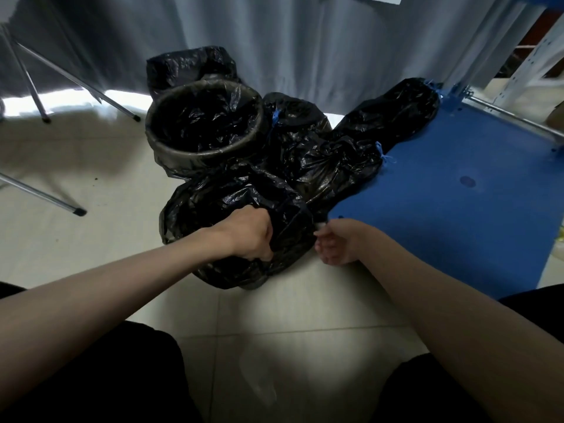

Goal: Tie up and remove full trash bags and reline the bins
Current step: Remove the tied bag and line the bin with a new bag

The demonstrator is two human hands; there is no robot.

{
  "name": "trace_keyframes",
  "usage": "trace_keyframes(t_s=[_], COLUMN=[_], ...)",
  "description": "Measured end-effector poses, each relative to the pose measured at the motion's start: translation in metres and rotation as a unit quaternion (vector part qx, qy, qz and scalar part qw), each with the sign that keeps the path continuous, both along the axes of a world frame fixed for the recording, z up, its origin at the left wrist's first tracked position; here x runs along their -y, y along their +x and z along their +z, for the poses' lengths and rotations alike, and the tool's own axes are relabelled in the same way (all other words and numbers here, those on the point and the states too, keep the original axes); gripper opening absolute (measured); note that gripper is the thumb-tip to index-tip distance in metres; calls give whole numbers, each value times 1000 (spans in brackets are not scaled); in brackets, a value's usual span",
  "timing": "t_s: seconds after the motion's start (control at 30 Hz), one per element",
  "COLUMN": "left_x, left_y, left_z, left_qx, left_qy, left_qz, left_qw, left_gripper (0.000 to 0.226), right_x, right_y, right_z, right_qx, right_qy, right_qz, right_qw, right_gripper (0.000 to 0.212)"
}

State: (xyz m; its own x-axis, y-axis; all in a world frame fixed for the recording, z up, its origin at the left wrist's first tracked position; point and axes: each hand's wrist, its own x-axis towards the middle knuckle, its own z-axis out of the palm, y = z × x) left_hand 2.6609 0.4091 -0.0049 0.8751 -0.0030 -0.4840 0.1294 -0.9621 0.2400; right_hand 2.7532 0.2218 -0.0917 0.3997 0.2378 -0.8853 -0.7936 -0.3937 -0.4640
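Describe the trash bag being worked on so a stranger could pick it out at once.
Start from the round lined bin on the tiled floor. The nearest black bag lies just in front of it. Unlike the bags behind, which show blue ties, it is in the left hand's grip.

Dim, soft-focus wide-angle view; dark vignetted corners, window glare upper left.

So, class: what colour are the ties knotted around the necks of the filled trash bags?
Blue. The ties show best in the head view against the black bags.
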Motion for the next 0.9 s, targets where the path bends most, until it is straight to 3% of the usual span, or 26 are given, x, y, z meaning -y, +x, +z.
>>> trace_keyframes(t_s=[0.17,0.23,0.37,0.43,0.57,0.77,0.9], left_x=[-6,-6,3,9,12,3,-9], left_y=[-1,1,10,12,9,8,4], left_z=[5,2,-6,-8,-13,-1,11], left_qx=[-49,-6,140,150,143,49,-89], left_qy=[59,62,-31,-53,-34,-25,41], left_qz=[-15,1,27,10,-49,-85,-110], left_qw=[997,998,989,987,988,995,989], left_gripper=[15,25,32,24,11,24,26], right_x=[-13,-14,-17,-18,-20,-10,-23], right_y=[3,1,-1,-3,-4,3,6], right_z=[5,11,8,6,11,5,5], right_qx=[81,99,125,152,166,142,204], right_qy=[110,99,96,91,80,26,64], right_qz=[-27,7,43,45,57,63,-21], right_qw=[990,990,987,983,981,987,977], right_gripper=[35,29,14,4,6,31,8])
